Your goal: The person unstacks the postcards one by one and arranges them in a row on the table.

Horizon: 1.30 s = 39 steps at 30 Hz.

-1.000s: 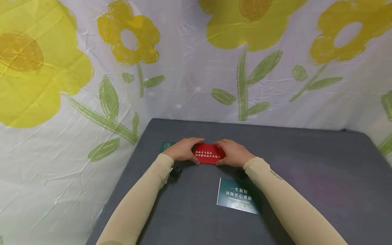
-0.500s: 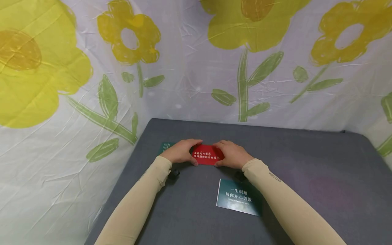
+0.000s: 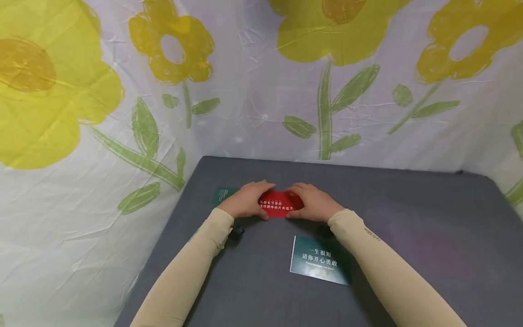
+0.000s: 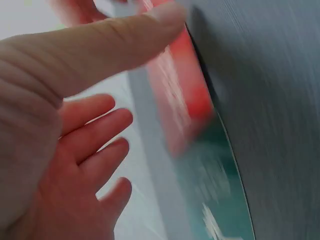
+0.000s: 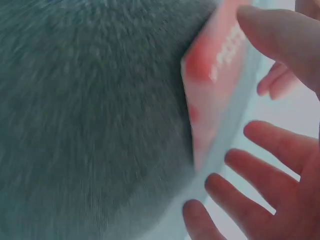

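A red card [image 3: 277, 204] printed with white characters lies on the dark grey table in the head view. My left hand [image 3: 246, 200] is at its left end and my right hand [image 3: 315, 203] at its right end, thumbs by the near edge and fingers by the far edge. In the left wrist view the thumb [image 4: 135, 35] overlaps the red card, with the other fingers spread loosely. The right wrist view shows the right thumb [image 5: 275, 35] over the card's end and relaxed, separated fingers. A green card [image 3: 223, 195] sits left of the red one, partly behind my left hand.
Another green card [image 3: 318, 261] with white characters lies nearer me, its right side beneath my right forearm in the head view. The table [image 3: 408, 218] meets a white cloth backdrop [image 3: 253, 91] with yellow flowers at the back and left.
Both hands stay around the red card, with only slight shifts. My right hand's fingers and thumb reach a little farther in over its right end. The cards keep their places.
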### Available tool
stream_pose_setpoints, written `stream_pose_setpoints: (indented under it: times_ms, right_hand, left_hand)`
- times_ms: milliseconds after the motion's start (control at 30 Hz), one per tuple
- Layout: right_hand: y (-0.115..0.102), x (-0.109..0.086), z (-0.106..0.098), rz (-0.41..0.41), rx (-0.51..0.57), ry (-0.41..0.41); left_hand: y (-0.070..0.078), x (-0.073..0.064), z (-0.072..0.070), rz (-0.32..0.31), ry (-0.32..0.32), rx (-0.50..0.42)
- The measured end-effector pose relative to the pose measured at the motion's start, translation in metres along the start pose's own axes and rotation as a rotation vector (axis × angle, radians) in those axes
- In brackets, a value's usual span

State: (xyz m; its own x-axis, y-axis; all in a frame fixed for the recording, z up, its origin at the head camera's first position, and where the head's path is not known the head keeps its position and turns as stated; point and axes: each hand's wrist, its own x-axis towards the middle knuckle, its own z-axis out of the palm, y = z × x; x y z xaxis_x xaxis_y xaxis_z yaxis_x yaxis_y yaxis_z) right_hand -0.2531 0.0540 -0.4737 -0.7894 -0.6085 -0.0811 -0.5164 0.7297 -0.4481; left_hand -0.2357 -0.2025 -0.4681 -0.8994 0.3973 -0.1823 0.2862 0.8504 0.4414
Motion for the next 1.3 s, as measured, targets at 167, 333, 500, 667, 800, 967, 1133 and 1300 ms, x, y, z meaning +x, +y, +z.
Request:
stream_pose_setpoints:
  times_ms: [167,333,500,667,800,967,1133,1300]
  right_hand:
    - [0.008,-0.039,-0.008,0.029,0.01,0.072]
    - [0.007,-0.088,-0.002,0.055,-0.017,0.06]
    - [-0.003,-0.125,0.008,0.049,-0.007,0.023]
    - [-0.009,-0.149,0.019,0.031,-0.001,0.049]
    - [-0.01,-0.157,0.024,0.031,-0.001,0.076]
    - [-0.01,-0.155,0.024,0.033,-0.005,0.094]
    - [-0.009,-0.154,0.025,0.052,-0.009,0.077]
    - [-0.008,-0.152,0.025,0.047,-0.007,0.08]
  left_hand:
    - [0.046,-0.011,0.013,0.132,0.002,0.009]
    - [0.075,-0.032,0.036,0.234,-0.081,0.067]
    - [0.085,-0.058,0.052,0.232,-0.111,0.124]
    - [0.09,-0.071,0.057,0.243,-0.092,0.152]
    - [0.095,-0.073,0.056,0.243,-0.108,0.154]
    - [0.099,-0.074,0.059,0.232,-0.116,0.191]
    - [0.1,-0.073,0.061,0.243,-0.106,0.219]
    - [0.099,-0.071,0.061,0.237,-0.094,0.21]
